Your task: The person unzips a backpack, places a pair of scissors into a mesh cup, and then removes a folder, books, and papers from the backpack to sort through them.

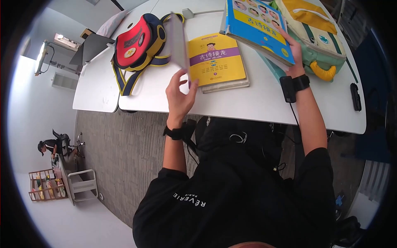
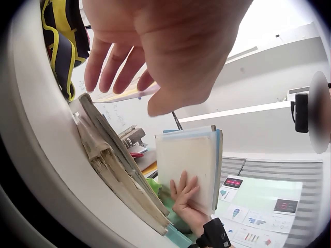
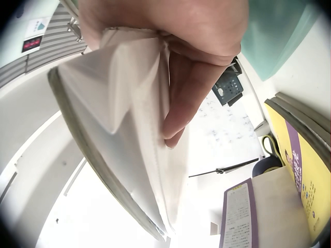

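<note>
My right hand (image 1: 294, 53) grips the lower right edge of a thick blue book (image 1: 260, 29), raised and tilted over the table; in the right wrist view its pages (image 3: 139, 113) fan beside the fingers (image 3: 189, 98). My left hand (image 1: 180, 96) has its fingers loosely extended at the lower end of a blurred, upright purple-edged cover or thin book (image 1: 178, 41). Its thumb is by the corner of a yellow book (image 1: 217, 62), which lies on other worn books (image 1: 227, 86). In the left wrist view the left fingers (image 2: 116, 67) are spread, thumb apart.
A red and navy bag (image 1: 134, 45) with straps lies at the table's left. On the right are a green and cream bag (image 1: 322, 45), a teal item (image 1: 273, 66) and a black object (image 1: 355, 97). A person (image 1: 51, 146) sits far left.
</note>
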{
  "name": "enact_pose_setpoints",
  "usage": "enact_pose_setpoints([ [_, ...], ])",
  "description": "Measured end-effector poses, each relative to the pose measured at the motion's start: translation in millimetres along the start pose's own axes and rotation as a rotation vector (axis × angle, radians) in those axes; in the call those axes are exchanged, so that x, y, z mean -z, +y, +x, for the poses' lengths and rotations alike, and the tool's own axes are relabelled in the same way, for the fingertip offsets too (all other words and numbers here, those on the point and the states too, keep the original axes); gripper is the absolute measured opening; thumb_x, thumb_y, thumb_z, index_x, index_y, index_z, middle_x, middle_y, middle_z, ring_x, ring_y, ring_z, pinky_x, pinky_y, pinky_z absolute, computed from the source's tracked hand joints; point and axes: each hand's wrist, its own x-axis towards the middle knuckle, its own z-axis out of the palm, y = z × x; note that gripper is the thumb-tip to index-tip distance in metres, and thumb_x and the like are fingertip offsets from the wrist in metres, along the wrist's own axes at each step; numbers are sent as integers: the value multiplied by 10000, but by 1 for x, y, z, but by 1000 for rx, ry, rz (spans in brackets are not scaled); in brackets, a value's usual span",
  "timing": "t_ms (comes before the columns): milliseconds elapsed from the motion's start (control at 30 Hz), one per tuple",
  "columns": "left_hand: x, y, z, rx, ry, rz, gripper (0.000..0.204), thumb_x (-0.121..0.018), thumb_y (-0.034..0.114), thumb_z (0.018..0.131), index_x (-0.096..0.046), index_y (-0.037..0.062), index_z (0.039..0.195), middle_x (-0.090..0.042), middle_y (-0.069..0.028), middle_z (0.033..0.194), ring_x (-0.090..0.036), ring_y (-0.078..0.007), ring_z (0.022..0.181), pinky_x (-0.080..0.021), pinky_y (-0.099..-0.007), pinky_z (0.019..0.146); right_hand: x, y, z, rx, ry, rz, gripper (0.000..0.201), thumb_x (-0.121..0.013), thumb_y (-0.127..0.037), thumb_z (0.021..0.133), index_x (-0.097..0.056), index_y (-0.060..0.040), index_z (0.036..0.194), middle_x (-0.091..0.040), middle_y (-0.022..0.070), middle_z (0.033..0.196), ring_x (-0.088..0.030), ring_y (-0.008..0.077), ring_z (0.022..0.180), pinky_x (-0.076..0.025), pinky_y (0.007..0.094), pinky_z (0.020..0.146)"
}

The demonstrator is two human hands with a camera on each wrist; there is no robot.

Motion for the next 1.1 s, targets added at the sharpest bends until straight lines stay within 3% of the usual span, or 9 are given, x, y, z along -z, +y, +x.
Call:
enact_pose_setpoints([
  [67, -3, 3, 4, -153, -133, 153, 470, -797, 103, 794, -622, -5, 1217, -668, -179, 1182, -656, -305, 1077, -545, -392, 893, 0, 0, 0, 1, 9, 3, 451, -616, -215, 972, -533, 52, 1326, -645, 184, 1243, -676, 231, 1043, -555, 316, 899],
  [167, -7, -4, 9, -291, -232, 347, 482, -836, 155, 748, -656, 14, 1173, -652, -178, 1232, -624, -333, 1135, -530, -388, 918, -4, 0, -3, 0, 10, 6, 451, -620, -213, 971, -535, 53, 1325, -644, 181, 1246, -673, 230, 1049, -551, 314, 904],
  [400, -3, 4, 14, -100, -370, 390, 311, -783, 166, 790, -687, 10, 1041, -711, -180, 1067, -714, -326, 809, -571, -394, 704, -6, 1, -4, 30, 4, -7, 443, -624, -215, 967, -551, 50, 1314, -646, 165, 1243, -670, 214, 1050, -546, 301, 905],
  [600, 7, -26, 16, -31, -282, 333, 239, -741, 128, 832, -678, -9, 1018, -711, -162, 1074, -718, -302, 820, -552, -388, 666, -2, 2, -1, 11, 2, -5, 434, -622, -218, 967, -560, 35, 1314, -646, 154, 1243, -666, 198, 1047, -546, 293, 893],
  [733, -3, 9, 16, -284, -225, 376, 241, -708, 108, 852, -654, -5, 1057, -698, -171, 1096, -701, -336, 824, -558, -391, 679, 1, 3, 0, -24, -22, 20, 444, -620, -231, 969, -557, 32, 1321, -646, 154, 1243, -667, 198, 1044, -545, 291, 894],
  [867, -8, 12, 20, -150, -429, 458, 317, -706, 111, 845, -631, 2, 1134, -705, -196, 1053, -695, -342, 841, -558, -413, 714, -1, 2, -1, -10, 7, -13, 455, -617, -243, 970, -552, 29, 1329, -648, 155, 1237, -670, 200, 1033, -548, 290, 888],
  [967, -10, 11, 18, -180, -505, 591, 340, -673, 80, 843, -588, 20, 1167, -697, -194, 1026, -681, -358, 805, -549, -428, 671, 2, 1, 1, -19, -1, -15, 456, -619, -245, 968, -554, 26, 1329, -651, 155, 1229, -672, 197, 1027, -551, 288, 878],
  [1033, -12, 11, 17, -382, -482, 654, 363, -648, 55, 836, -572, 30, 1190, -689, -179, 1000, -680, -347, 791, -550, -413, 654, 4, 1, 2, -17, 5, -19, 455, -620, -245, 967, -556, 24, 1328, -653, 155, 1225, -673, 195, 1024, -552, 287, 872],
  [1100, -9, 6, 20, -369, -523, 700, 382, -633, 35, 829, -563, 25, 1204, -683, -167, 985, -678, -335, 817, -551, -411, 654, -2, 2, -2, -9, 37, -59, 456, -627, -251, 964, -565, 24, 1323, -655, 153, 1223, -672, 186, 1025, -551, 281, 874],
])
